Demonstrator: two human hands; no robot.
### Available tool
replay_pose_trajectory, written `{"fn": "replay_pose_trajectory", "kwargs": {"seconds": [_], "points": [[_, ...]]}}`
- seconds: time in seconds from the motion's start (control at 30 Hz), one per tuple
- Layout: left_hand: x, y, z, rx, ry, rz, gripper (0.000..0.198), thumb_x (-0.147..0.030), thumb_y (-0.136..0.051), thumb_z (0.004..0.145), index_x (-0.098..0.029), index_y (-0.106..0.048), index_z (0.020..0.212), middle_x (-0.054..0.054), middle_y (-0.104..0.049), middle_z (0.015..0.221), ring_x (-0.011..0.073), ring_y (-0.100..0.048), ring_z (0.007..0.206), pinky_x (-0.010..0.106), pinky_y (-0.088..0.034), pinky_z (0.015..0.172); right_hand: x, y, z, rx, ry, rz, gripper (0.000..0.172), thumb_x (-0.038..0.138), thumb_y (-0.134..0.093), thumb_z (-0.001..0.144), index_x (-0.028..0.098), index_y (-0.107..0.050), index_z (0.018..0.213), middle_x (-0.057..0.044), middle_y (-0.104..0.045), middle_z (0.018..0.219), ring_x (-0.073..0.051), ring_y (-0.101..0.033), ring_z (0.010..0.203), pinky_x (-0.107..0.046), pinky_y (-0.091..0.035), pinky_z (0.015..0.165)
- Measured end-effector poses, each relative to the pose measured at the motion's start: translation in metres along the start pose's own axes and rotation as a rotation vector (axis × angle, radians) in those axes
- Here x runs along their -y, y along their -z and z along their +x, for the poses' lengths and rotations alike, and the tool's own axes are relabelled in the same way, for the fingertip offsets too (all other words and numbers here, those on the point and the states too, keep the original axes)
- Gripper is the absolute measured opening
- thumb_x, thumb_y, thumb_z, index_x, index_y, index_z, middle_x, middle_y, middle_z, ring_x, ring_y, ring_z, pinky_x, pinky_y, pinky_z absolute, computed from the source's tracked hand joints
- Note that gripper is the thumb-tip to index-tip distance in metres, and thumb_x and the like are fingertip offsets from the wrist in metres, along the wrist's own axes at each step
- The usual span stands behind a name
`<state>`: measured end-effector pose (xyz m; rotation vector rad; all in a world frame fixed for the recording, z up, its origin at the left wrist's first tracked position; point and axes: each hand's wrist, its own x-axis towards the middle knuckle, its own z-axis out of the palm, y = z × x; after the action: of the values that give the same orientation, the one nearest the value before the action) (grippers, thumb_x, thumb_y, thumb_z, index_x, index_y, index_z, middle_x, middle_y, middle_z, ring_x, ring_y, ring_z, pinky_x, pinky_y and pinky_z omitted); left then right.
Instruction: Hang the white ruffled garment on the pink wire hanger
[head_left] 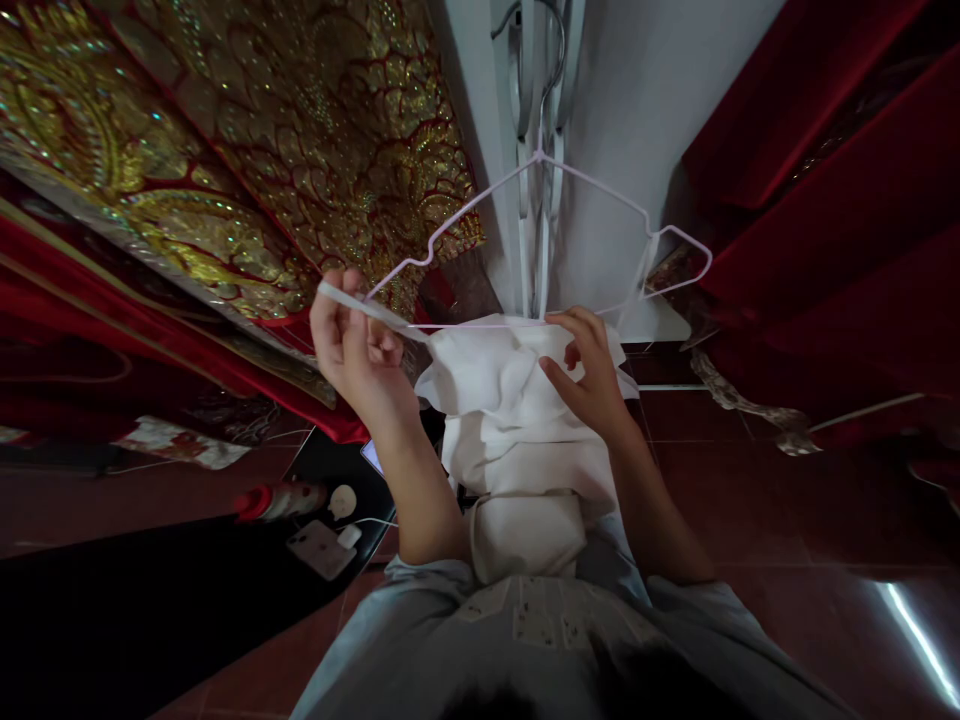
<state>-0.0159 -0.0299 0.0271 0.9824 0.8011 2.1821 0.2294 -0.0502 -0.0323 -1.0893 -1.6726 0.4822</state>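
Hanging below a thin pale-pink hanger (539,157), the white fabric garment (517,390) had its white right strap (646,262) looped on; the left hand (356,350) pinched the white left strap (367,307), seating unclear; the right hand (590,375), loosely spread, stood at its far edge.

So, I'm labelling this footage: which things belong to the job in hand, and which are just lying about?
Job: pink hanger, white garment, white strap at left hand.
Lying about: pale phone, white block, red bottle top, pale disc.
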Motion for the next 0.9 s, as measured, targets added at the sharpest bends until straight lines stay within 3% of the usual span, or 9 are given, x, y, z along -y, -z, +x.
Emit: {"fn": "replay_pose_trajectory", "kwargs": {"seconds": [0.1,0.2,0.3,0.37,0.47,0.53,0.63,0.73,0.9], "points": [[0.019,0.005,-0.009,-0.098,0.015,0.058,0.036,-0.017,-0.08,0.087,-0.036,-0.079,0.117,-0.004,-0.078,0.128,0.0021,-0.047,0.057,0.017,-0.027,0.044,0.002,0.0,-0.001,0.005,0.012,0.002,0.041,0.043,-0.062,0.101,0.032,-0.06,0.141,-0.011,-0.058,0.143,-0.019,-0.06,0.086,-0.04,-0.061,0.074],[0.028,0.002,-0.025,0.011,0.184,0.094,0.026,-0.037,-0.083,0.089,-0.027,-0.078,0.113,0.005,-0.082,0.117,0.0038,-0.043,0.05,0.021,-0.023,0.04,0.005,-0.002,-0.002,0.019,0.015,0.006,0.043,0.041,-0.061,0.102,0.035,-0.058,0.144,-0.01,-0.057,0.145,-0.018,-0.061,0.084,-0.041,-0.062,0.075],[0.027,-0.008,-0.036,0.115,0.228,0.08,0.032,-0.054,-0.077,0.093,-0.022,-0.074,0.096,0.009,-0.083,0.099,0.0063,-0.04,0.045,0.024,-0.023,0.04,0.007,0.004,-0.001,0.019,0.059,0.008,0.041,0.041,-0.063,0.101,0.037,-0.061,0.142,-0.01,-0.06,0.144,-0.017,-0.062,0.081,-0.041,-0.062,0.074],[0.024,-0.015,-0.038,0.12,0.209,0.055,0.035,-0.056,-0.077,0.092,-0.023,-0.067,0.087,0.006,-0.082,0.091,0.0065,-0.038,0.043,0.025,-0.024,0.04,0.003,0.013,0.001,-0.108,0.076,-0.015,0.038,0.043,-0.063,0.101,0.037,-0.064,0.138,-0.009,-0.063,0.141,-0.018,-0.063,0.081,-0.039,-0.062,0.072],[0.024,-0.02,-0.039,0.13,0.204,0.028,0.039,-0.056,-0.079,0.09,-0.022,-0.061,0.084,0.004,-0.08,0.086,0.0059,-0.036,0.041,0.025,-0.022,0.04,-0.009,0.035,0.009,-0.478,0.021,-0.042,0.041,0.046,-0.067,0.099,0.035,-0.062,0.138,-0.011,-0.061,0.143,-0.016,-0.061,0.078,-0.033,-0.055,0.062],[0.026,-0.021,-0.039,0.134,0.203,0.041,0.042,-0.058,-0.079,0.09,-0.022,-0.059,0.085,0.004,-0.08,0.086,0.0056,-0.035,0.041,0.026,-0.021,0.041,-0.015,0.05,0.015,-0.553,-0.027,-0.05,0.043,0.044,-0.072,0.095,0.032,-0.064,0.136,-0.011,-0.064,0.137,-0.012,-0.053,0.067,-0.029,-0.046,0.054],[0.03,-0.021,-0.041,0.114,0.203,0.07,0.043,-0.061,-0.075,0.092,-0.023,-0.056,0.085,0.003,-0.079,0.086,0.0057,-0.034,0.042,0.026,-0.02,0.042,-0.011,0.064,0.027,-0.331,-0.071,-0.061,0.028,0.039,-0.074,0.094,0.026,-0.071,0.118,-0.006,-0.07,0.115,-0.006,-0.039,0.054,-0.026,-0.037,0.048],[0.032,-0.02,-0.04,0.114,0.206,0.073,0.042,-0.06,-0.075,0.092,-0.023,-0.056,0.085,0.003,-0.078,0.086,0.006,-0.033,0.043,0.025,-0.02,0.043,0.001,0.068,0.039,-0.1,-0.119,0.026,0.023,0.037,-0.074,0.092,0.025,-0.074,0.113,-0.003,-0.072,0.11,-0.004,-0.035,0.051,-0.024,-0.032,0.044],[0.029,-0.015,-0.032,0.151,0.219,0.085,0.043,-0.061,-0.078,0.089,-0.022,-0.058,0.085,0.004,-0.078,0.086,0.0057,-0.03,0.044,0.026,-0.019,0.044,0.01,0.07,0.059,0.024,-0.222,0.334,0.027,0.042,-0.077,0.086,0.025,-0.077,0.107,-0.001,-0.072,0.097,-0.004,-0.03,0.05,-0.024,-0.027,0.043]]}}
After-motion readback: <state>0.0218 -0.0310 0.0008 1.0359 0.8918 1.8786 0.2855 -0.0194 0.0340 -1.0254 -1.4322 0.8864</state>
